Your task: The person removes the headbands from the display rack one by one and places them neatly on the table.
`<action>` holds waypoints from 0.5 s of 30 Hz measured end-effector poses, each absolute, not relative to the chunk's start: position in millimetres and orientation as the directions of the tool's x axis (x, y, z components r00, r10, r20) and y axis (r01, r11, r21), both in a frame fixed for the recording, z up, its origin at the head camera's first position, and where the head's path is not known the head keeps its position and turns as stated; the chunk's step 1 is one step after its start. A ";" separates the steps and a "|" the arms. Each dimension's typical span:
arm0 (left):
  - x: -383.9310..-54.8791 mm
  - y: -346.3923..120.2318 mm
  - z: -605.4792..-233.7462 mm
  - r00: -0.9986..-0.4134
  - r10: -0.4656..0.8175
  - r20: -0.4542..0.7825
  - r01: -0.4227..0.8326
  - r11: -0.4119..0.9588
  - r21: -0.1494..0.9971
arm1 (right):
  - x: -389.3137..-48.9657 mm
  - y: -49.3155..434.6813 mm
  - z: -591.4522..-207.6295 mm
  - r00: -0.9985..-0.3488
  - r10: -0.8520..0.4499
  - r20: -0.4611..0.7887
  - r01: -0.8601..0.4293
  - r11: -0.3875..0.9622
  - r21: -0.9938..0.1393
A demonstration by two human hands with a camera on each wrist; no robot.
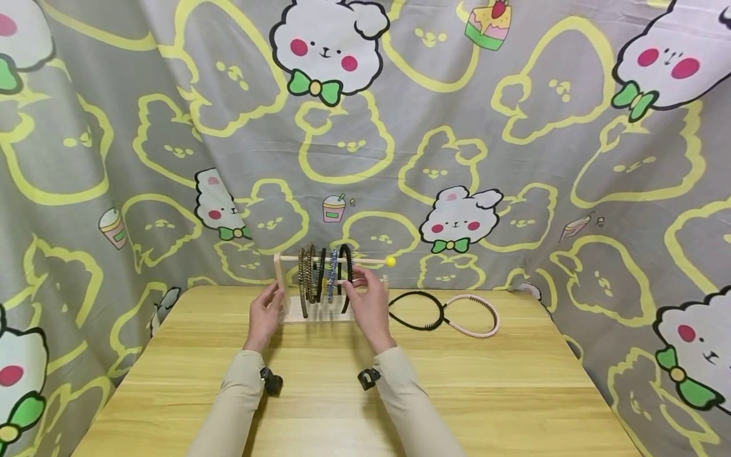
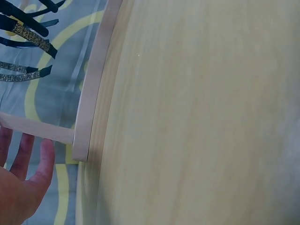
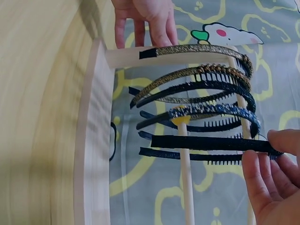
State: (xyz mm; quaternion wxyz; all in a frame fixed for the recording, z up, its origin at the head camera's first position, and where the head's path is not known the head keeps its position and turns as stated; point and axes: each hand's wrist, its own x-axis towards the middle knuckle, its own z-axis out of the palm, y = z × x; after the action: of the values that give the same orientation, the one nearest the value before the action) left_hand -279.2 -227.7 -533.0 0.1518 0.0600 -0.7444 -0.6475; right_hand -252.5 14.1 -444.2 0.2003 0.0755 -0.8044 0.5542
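Observation:
A wooden stand [image 1: 278,270] carries several headbands on its upper rod. My right hand [image 1: 370,304] pinches a black headband [image 3: 206,143] between thumb and fingers, at the right of the row on the rod. Beside it hang a blue glittery headband [image 3: 215,109], a dark toothed one [image 3: 187,88] and gold glittery headbands [image 3: 192,49] nearer the upright. At the stand's left side, my left hand [image 1: 265,317] touches the upright with extended fingertips [image 2: 47,150]. The wooden base [image 3: 91,140] rests on the table.
To the right of the stand, a black headband [image 1: 414,327] and a pink headband [image 1: 476,336] lie on the wooden table [image 1: 320,393]. A yellow ball [image 1: 391,261] caps the rod's right end. A patterned curtain [image 1: 365,158] hangs behind the table.

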 end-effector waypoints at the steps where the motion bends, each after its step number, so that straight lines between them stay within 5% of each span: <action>1: -279.2 -227.4 -533.0 -0.947 -0.287 0.141 0.102 0.149 0.984 | -252.1 15.8 -443.9 -0.906 0.108 0.409 -0.345 0.370 -0.863; 15: -280.2 -228.5 -532.8 -0.953 -0.283 0.107 0.071 0.132 0.989 | -245.5 42.6 -436.6 -0.879 0.165 0.448 -0.388 0.302 -0.871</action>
State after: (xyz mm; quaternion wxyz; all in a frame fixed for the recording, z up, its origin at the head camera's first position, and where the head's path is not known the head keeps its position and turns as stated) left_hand -280.2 -228.5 -532.8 0.1352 0.0714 -0.7400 -0.6550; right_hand -245.5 42.6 -436.6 0.2355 0.0723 -0.7718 0.5863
